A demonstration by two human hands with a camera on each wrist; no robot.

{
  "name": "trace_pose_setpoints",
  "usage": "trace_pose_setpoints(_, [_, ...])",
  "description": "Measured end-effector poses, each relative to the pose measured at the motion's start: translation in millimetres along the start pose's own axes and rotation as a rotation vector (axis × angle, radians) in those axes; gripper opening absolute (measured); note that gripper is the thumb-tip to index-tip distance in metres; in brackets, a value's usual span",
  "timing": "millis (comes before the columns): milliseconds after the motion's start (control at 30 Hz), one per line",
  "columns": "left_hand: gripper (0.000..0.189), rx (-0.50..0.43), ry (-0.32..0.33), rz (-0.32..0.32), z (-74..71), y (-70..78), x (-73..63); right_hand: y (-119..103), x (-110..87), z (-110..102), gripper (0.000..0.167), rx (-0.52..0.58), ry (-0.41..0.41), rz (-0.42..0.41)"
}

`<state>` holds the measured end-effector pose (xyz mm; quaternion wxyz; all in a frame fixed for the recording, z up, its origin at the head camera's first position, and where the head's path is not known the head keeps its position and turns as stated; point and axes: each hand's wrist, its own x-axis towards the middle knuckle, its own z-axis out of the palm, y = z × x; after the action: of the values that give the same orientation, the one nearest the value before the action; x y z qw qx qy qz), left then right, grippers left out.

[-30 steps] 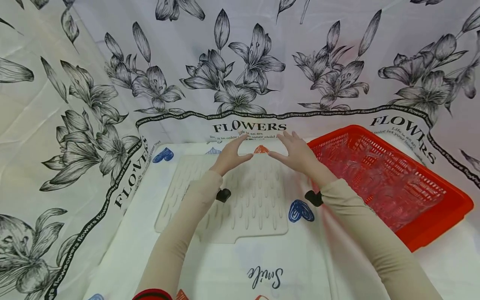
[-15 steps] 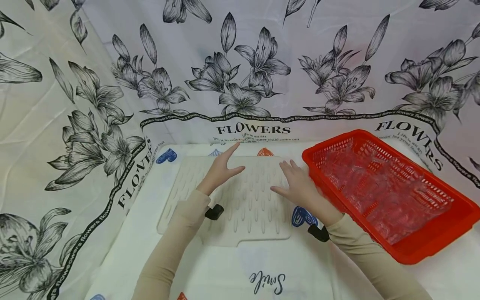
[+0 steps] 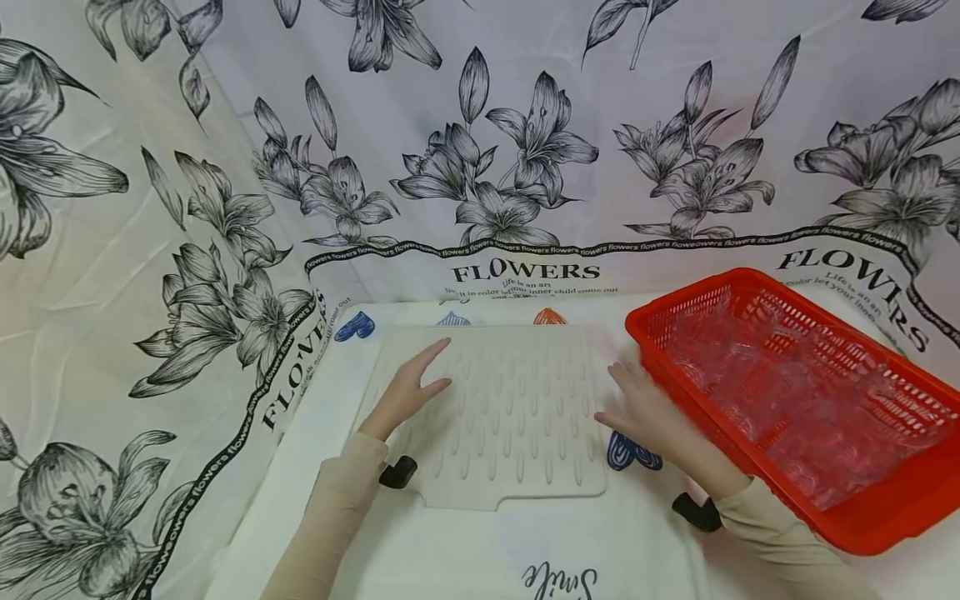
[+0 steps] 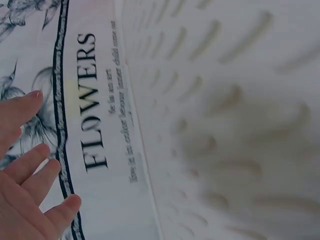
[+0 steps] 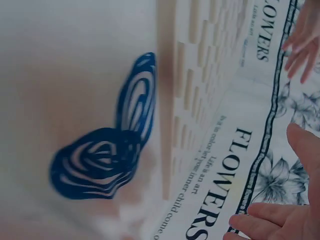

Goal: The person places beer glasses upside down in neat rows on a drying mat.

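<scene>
A white board with raised ridges (image 3: 517, 408) lies flat on the covered table. My left hand (image 3: 408, 396) is over its left part, fingers spread and thumb apart, holding nothing. In the left wrist view, the fingers of my left hand (image 4: 35, 195) are loosely extended, with the ridged surface (image 4: 250, 130) close by. Just off the board's right edge is my right hand (image 3: 645, 408), fingers also extended and holding nothing, between the board and the red basket (image 3: 907, 496). The right wrist view catches part of my right hand (image 5: 280, 220) beside the board's edge.
Several clear, see-through items (image 3: 802, 400) lie jumbled in the red basket at the right. A white cloth with hearts and lettering covers the table (image 3: 465, 550). Flower-printed fabric (image 3: 525, 108) hangs at the back and left.
Both hands have drawn back from the board's far edge and moved apart, left hand leftward, right hand rightward beyond the board. The head view has shifted slightly. The board stays put.
</scene>
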<state>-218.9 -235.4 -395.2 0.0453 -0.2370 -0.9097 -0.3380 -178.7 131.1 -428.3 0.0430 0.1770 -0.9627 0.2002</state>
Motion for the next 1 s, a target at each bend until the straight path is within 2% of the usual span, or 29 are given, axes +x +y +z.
trace_pose_setpoints(67, [0.059,0.000,-0.009,-0.012,-1.1,-8.9,-8.2,6.8,-9.0,1.1,0.083,-0.013,0.007,-0.008])
trace_pose_setpoints(133, [0.060,-0.005,-0.036,-0.037,-1.6,-18.7,-15.8,12.0,-19.1,1.6,0.084,0.023,0.001,0.013])
trace_pose_setpoints(267, [0.061,0.029,-0.124,-0.097,-0.2,-38.8,-29.5,20.6,-37.5,0.6,0.087,0.066,-0.005,0.056])
trace_pose_setpoints(400, [0.061,0.077,-0.155,-0.158,-1.9,-52.8,-39.4,27.3,-47.5,-2.8,0.095,-0.009,0.035,0.053])
trace_pose_setpoints(500, [0.059,0.082,-0.169,-0.216,-7.7,-61.7,-42.4,29.9,-53.4,-9.6,0.096,-0.017,0.057,0.071])
trace_pose_setpoints(633, [0.056,0.069,-0.194,-0.270,-17.7,-76.5,-46.2,26.6,-62.3,-19.3,0.088,0.069,0.016,0.131])
trace_pose_setpoints(800, [0.051,0.102,-0.163,-0.274,-29.2,-91.6,-64.9,15.3,-69.8,-16.9,0.075,0.200,-0.043,0.160])
trace_pose_setpoints(900, [0.050,0.102,-0.158,-0.284,-32.3,-94.7,-72.7,10.3,-75.8,-15.7,0.072,0.282,-0.057,0.162])
trace_pose_setpoints(1000, [0.052,0.071,-0.170,-0.304,-31.9,-95.7,-71.8,7.9,-80.6,-19.6,0.072,0.293,-0.051,0.171])
